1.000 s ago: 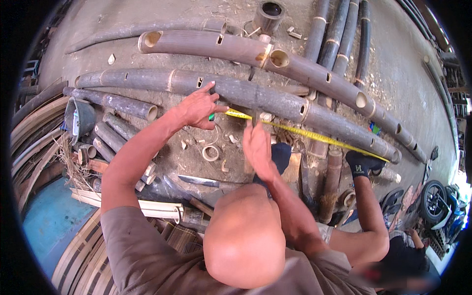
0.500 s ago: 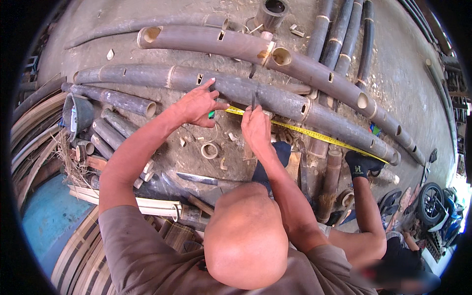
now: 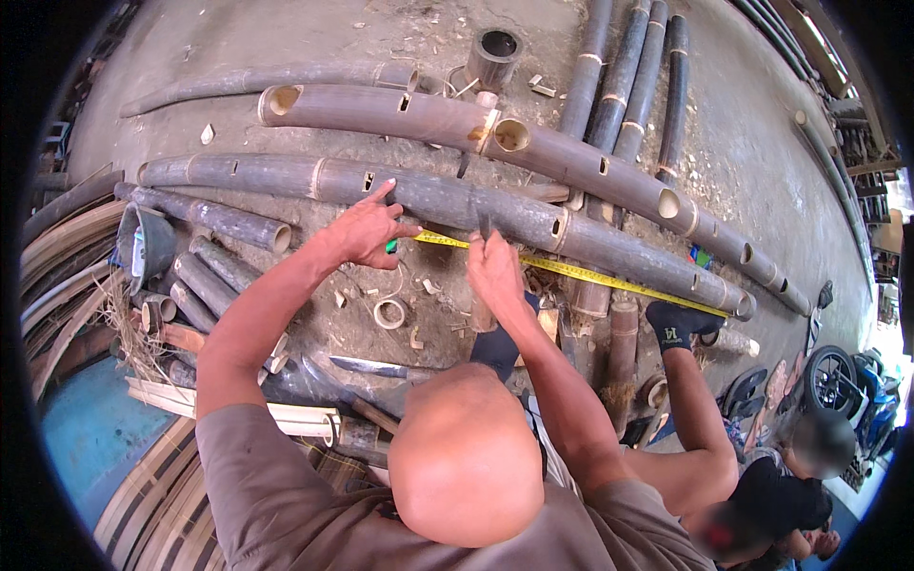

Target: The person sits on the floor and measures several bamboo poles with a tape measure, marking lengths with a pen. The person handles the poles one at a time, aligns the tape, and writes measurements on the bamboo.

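Observation:
A long dark bamboo pole with cut holes lies across in front of me. My left hand is closed round a tape measure whose green case peeks out below. Its index finger is stretched out, the tip touching the pole right of a small notched hole. The yellow tape runs along the pole's near side to its right end, close to my foot in a dark sock. My right hand grips a narrow dark-bladed tool, blade up against the pole's near side, just beyond the tape.
Beyond lies a second, browner holed bamboo pole, with a bamboo cup behind it. A knife and a bamboo ring lie near me. At left stand a grey bucket and bamboo offcuts. Another person is at lower right.
The whole view has shifted a little. My right hand with the bladed tool has moved slightly right along the pole. My left fingertip stays by the same notched hole.

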`<state>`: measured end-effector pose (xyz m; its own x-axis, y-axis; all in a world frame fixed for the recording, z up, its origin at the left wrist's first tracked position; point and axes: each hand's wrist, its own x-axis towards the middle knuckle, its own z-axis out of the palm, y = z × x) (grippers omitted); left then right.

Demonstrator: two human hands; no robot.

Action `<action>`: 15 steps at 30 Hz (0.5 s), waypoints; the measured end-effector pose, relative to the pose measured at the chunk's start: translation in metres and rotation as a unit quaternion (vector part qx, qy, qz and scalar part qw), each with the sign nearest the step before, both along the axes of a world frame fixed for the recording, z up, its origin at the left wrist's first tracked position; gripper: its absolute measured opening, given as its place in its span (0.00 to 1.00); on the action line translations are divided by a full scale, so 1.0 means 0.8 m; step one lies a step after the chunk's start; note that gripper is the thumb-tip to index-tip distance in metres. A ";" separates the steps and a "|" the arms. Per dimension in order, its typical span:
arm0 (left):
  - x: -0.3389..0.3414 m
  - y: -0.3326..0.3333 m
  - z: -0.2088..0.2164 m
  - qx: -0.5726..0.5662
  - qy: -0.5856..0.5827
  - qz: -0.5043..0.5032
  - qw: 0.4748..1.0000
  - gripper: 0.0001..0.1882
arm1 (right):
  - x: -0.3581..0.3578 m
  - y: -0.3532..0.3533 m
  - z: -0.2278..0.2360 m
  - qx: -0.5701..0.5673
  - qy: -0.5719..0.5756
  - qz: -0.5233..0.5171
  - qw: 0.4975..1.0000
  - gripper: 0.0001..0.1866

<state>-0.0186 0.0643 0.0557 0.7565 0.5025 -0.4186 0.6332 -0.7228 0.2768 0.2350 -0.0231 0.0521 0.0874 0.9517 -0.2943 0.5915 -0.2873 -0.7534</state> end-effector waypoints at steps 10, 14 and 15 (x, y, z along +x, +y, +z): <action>-0.008 -0.001 0.001 -0.007 0.008 -0.008 1.000 0.41 | -0.038 0.006 -0.028 -0.001 0.037 -0.001 0.999 0.19; 0.000 0.008 0.000 -0.022 0.014 -0.005 1.000 0.41 | -0.022 0.003 -0.017 -0.059 0.034 0.058 0.996 0.20; 0.000 0.007 0.001 -0.024 0.007 -0.004 1.000 0.41 | -0.008 -0.002 -0.012 -0.085 0.035 0.082 0.992 0.20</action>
